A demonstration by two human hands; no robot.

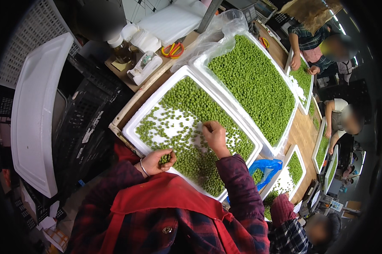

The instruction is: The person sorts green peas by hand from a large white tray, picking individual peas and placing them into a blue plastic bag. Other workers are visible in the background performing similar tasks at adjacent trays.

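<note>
A shallow white tray point(131, 130) lies in front of me on the wooden table, with loose green peas point(191, 95) spread over it and patches of white bottom showing between them. My left hand point(157, 162), with a band at the wrist, is cupped palm up at the tray's near left edge, its fingers curled around several peas point(164, 159). Over the middle of the tray, my right hand point(215, 136) points its curled fingers down among the peas. Those fingertips are closed together; whatever lies between them is hidden.
Beyond my tray sits a deeper white box point(290, 120) full of peas, lined with clear plastic point(222, 31). A blue plastic bag point(272, 172) hangs by the right corner. Scissors point(172, 51) lie at the back left. Other people's hands point(296, 62) work at trays on the right.
</note>
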